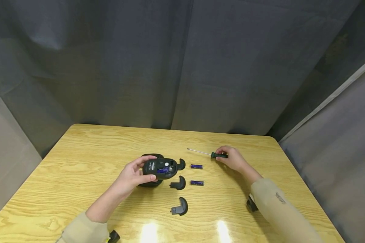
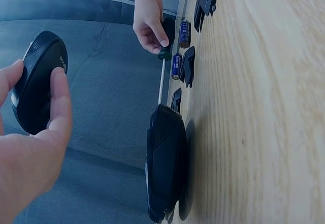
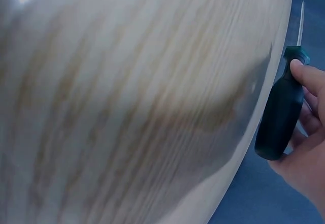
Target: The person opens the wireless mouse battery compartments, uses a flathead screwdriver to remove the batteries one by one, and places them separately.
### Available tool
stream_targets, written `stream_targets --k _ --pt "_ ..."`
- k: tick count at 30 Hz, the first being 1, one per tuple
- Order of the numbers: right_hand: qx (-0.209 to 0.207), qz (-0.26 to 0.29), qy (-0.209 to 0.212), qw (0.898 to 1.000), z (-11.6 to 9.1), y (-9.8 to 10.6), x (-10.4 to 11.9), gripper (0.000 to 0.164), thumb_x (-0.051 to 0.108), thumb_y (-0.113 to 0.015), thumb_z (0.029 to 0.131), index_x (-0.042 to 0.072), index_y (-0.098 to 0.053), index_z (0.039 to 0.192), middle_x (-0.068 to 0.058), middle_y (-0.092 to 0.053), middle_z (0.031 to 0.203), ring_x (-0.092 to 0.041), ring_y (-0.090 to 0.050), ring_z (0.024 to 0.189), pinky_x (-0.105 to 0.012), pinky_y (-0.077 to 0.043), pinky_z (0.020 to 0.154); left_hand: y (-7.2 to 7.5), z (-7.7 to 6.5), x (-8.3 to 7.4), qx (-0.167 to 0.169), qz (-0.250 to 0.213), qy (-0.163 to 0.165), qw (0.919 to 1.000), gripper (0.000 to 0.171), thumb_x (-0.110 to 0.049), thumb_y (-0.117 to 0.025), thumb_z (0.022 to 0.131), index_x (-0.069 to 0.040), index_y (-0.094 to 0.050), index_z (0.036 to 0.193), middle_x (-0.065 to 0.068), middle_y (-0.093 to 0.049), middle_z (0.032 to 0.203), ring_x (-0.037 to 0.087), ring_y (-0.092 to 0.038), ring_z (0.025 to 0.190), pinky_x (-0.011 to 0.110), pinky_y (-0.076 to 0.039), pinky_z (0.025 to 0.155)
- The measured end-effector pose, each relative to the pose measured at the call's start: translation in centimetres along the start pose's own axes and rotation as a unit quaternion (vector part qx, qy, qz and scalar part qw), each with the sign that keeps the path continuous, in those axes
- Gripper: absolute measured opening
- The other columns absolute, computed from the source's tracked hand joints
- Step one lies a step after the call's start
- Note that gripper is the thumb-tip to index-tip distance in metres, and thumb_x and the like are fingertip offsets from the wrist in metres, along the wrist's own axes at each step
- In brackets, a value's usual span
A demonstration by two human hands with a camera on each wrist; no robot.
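Observation:
A black computer mouse (image 1: 152, 168) is held by its sides between the thumb and fingers of my left hand (image 1: 129, 178), above the table. Its underside faces up in the head view, and the uncovered compartment shows a blue battery (image 1: 163, 170). My right hand (image 1: 233, 159) grips a screwdriver (image 3: 279, 112) by its dark green handle, the thin shaft pointing left in the head view. Between the hands lie two blue batteries (image 1: 197, 183) and three black battery covers (image 1: 182, 184). Other black mice (image 2: 166, 163) rest on the table beneath the left hand, partly hidden by it.
The wooden table (image 1: 94, 152) ends at a dark grey curtain (image 1: 140, 67). The nearest battery cover (image 1: 182, 206) lies toward the front. Black wrist straps (image 1: 251, 204) show at the sleeves.

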State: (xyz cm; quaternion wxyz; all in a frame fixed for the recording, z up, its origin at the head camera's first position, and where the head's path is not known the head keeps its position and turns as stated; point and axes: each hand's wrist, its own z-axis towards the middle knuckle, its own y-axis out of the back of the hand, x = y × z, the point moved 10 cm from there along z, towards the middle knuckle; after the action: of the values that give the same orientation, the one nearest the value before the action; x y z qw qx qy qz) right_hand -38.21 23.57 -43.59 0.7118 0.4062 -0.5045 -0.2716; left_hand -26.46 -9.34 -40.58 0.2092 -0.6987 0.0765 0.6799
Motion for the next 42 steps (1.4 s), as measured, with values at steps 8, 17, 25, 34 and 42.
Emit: stream_targets --k 8,17,25,34,42 --pt "0.011 -0.007 -0.026 1.000 0.3 -0.4 -1.2 0.013 0.011 -0.071 0.084 0.009 -0.066 0.097 -0.006 -0.062 0.091 -0.021 -0.055 0.082 -0.035 -0.046 0.070 0.0 0.0 -0.1 -0.002 0.001 -0.004 1.0000 0.069 0.002 -0.073 0.076 0.001 -0.040 0.136 0.022 -0.040 0.126 0.025 -0.062 0.102 0.035 -0.056 0.082" --pt "0.011 0.010 -0.026 1.000 0.3 -0.7 -1.8 0.016 0.012 -0.072 0.083 0.008 -0.066 0.098 -0.006 -0.063 0.091 -0.022 -0.058 0.085 -0.037 -0.048 0.073 0.1 -0.1 -0.2 -0.006 0.005 0.000 1.0000 0.069 0.002 -0.074 0.075 0.001 -0.041 0.136 0.022 -0.040 0.125 0.025 -0.062 0.102 0.035 -0.056 0.083" --pt "0.005 0.034 -0.027 0.999 0.0 0.2 -1.7 0.024 0.014 -0.071 0.085 0.006 -0.066 0.107 -0.009 -0.066 0.099 -0.027 -0.060 0.094 -0.044 -0.051 0.082 0.1 0.0 0.0 -0.005 0.005 0.002 1.0000 0.070 0.002 -0.074 0.075 0.001 -0.040 0.136 0.023 -0.039 0.125 0.026 -0.062 0.102 0.036 -0.056 0.083" --pt "-0.003 0.039 -0.030 0.999 -1.2 2.5 0.5 0.026 0.019 -0.067 0.089 0.007 -0.063 0.112 -0.010 -0.065 0.109 -0.030 -0.058 0.102 -0.049 -0.050 0.084 0.0 0.1 0.1 -0.010 0.020 0.008 0.9997 0.069 0.000 -0.075 0.076 -0.002 -0.042 0.136 0.023 -0.041 0.125 0.026 -0.063 0.099 0.035 -0.056 0.082" --pt "-0.030 0.060 -0.002 0.998 -2.2 5.2 4.7 0.023 0.022 -0.068 0.088 0.011 -0.065 0.108 -0.008 -0.066 0.109 -0.026 -0.061 0.101 -0.045 -0.052 0.082 0.0 0.2 0.0 -0.015 0.026 0.012 0.9995 0.069 0.001 -0.074 0.076 -0.004 -0.043 0.136 0.022 -0.042 0.126 0.026 -0.062 0.100 0.038 -0.056 0.084"
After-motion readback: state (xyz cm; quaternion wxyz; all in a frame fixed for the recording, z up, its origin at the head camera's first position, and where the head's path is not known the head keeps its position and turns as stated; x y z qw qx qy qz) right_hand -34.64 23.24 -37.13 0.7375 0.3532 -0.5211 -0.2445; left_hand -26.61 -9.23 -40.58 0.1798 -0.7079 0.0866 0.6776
